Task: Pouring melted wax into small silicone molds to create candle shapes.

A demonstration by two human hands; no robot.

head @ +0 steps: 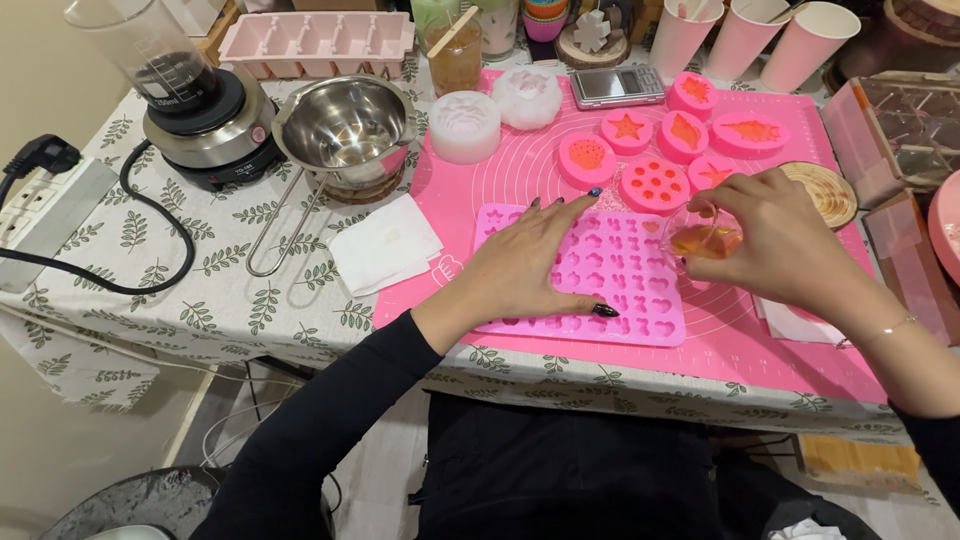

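My hands at the pink mould tray [610,275], on a pink mat [760,350].

My left hand [530,265] lies open and flat on the tray's left half, while my right hand [770,225] grips a small clear cup of amber liquid [705,238], tilted over the tray's right edge, near the round pink moulds [655,183].

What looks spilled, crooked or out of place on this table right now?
Nothing stands out. The left hand lies flat on the pink silicone mold tray, the right hand tips a small clear cup of amber liquid over it, and no drips show on the pink mat.
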